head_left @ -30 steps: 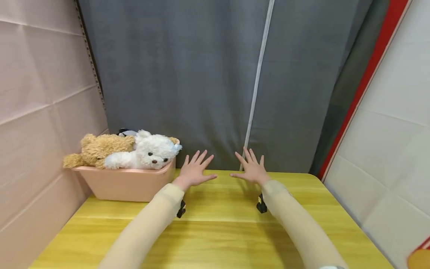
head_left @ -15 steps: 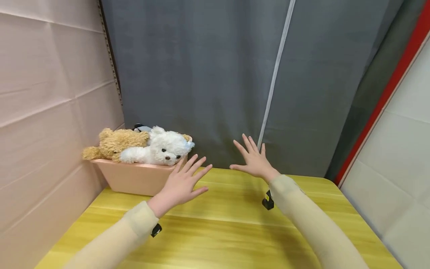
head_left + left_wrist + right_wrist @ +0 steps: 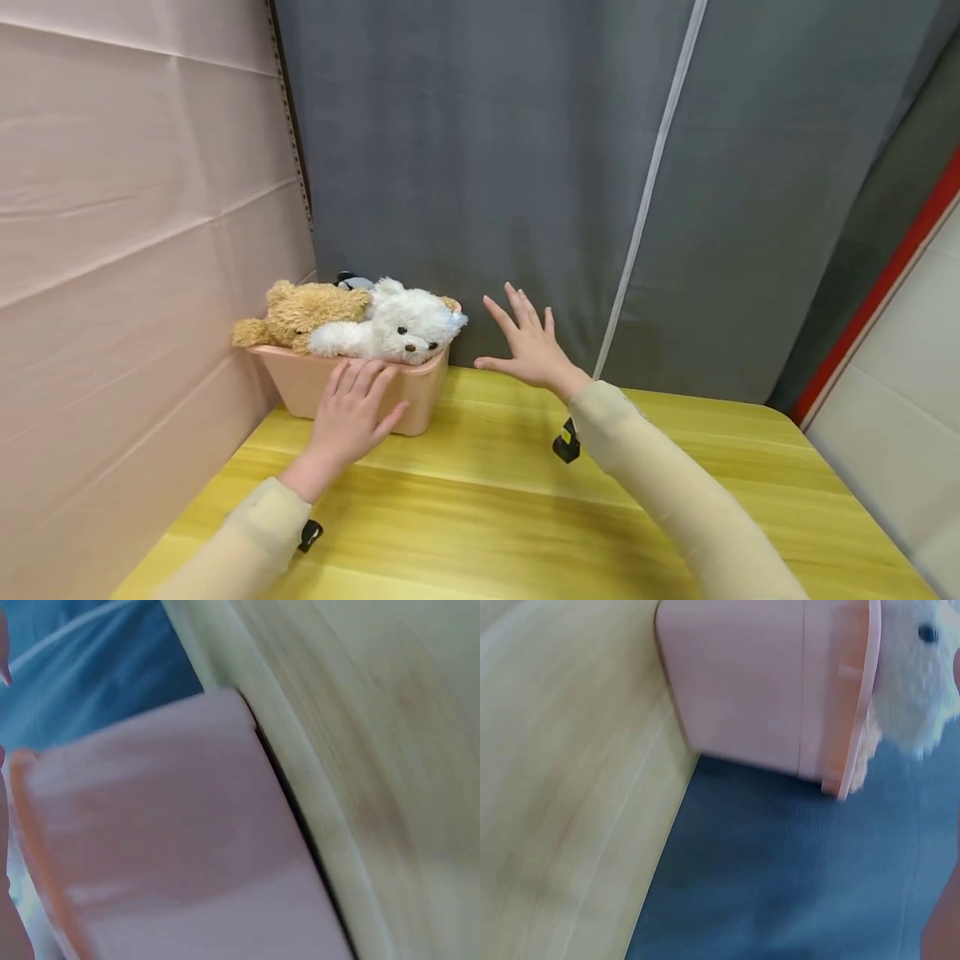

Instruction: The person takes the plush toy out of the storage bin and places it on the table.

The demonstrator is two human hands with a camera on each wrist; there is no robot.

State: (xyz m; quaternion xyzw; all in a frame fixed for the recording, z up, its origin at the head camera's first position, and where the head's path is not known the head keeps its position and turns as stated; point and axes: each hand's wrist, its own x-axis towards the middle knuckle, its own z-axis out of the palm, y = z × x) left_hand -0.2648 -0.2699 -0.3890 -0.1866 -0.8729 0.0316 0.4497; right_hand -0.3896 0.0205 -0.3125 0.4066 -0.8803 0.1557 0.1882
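A pink plastic bin (image 3: 416,400) stands at the table's back left, heaped with stuffed animals. On top lie a white teddy bear (image 3: 420,321) and a tan fluffy stuffed animal (image 3: 315,310). Behind them peeks a grey-and-black stuffed toy (image 3: 356,283), mostly hidden. My left hand (image 3: 351,418) is in front of the bin, fingers extended toward its front rim; whether they touch it I cannot tell. Right of the bin hovers my right hand (image 3: 529,350), fingers spread, holding nothing. The left wrist view shows the bin's wall (image 3: 172,817) close up.
The bin stands on a yellow wood-grain table (image 3: 480,517). A grey curtain (image 3: 480,150) hangs behind it, and pale pink sheeting (image 3: 135,250) covers the left wall. Farther right are a red strip (image 3: 885,292) and a white panel (image 3: 907,392).
The head view has swung left. My left hand has moved left to the front of the bin, and my right hand has come left toward the bin's right side.
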